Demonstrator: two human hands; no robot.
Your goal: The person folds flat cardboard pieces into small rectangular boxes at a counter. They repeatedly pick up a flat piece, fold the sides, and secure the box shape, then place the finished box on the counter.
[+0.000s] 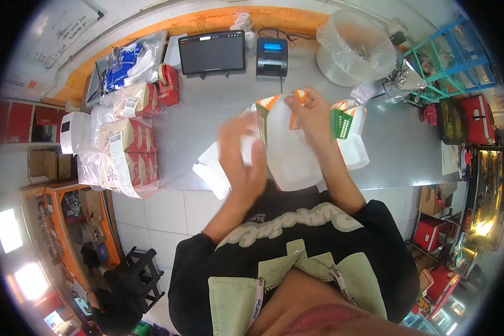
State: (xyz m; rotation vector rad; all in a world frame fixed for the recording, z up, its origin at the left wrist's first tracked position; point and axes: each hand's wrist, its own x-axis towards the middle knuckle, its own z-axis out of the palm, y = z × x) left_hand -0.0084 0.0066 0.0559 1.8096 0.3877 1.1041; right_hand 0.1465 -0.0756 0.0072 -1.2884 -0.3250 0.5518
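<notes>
A paper food carton, white inside with orange and green print on its flaps, stands partly folded in front of me; its pale rounded panel (291,154) faces up. At its far right flap my right hand (312,115) pinches the edge between thumb and fingers. My left hand (242,159) is beside the carton's left side, blurred by motion, thumb and fingers apart. Under and left of that hand lies a white carton blank (211,168). More printed cartons (351,148), nested together with white insides, rest to the right of my right forearm.
Plastic-wrapped packs (130,157) and a red tape dispenser (168,84) line the table's left. Along the back are a tablet (213,54), a small black printer (272,60) and a large translucent tub (350,50). Blue-green baskets (448,59) stand far right; a black stool (137,274) is behind-left.
</notes>
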